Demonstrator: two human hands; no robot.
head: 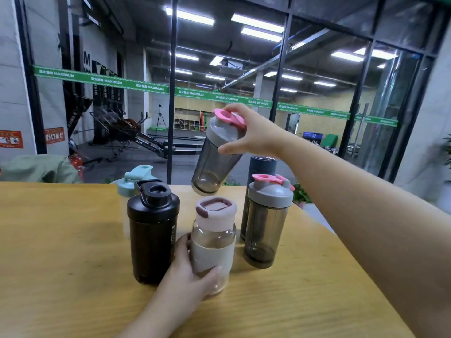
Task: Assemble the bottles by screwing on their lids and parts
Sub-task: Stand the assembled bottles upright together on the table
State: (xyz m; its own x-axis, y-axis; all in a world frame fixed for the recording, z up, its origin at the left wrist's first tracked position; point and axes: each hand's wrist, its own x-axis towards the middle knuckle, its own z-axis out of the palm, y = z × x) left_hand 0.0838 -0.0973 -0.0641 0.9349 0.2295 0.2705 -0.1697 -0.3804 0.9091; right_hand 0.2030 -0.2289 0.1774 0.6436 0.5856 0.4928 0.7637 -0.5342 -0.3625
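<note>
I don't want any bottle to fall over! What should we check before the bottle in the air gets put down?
1. Right hand grips the lifted smoky bottle by its lid: ok.
2. Lifted bottle upright: not ok, it is tilted.
3. Its lid fully screwed tight: cannot tell.
4. Left hand holds the clear bottle with pink lid on the table: ok.
5. Free table space directly below the lifted bottle: cannot tell; the black bottle and other smoky bottle stand near.
</note>
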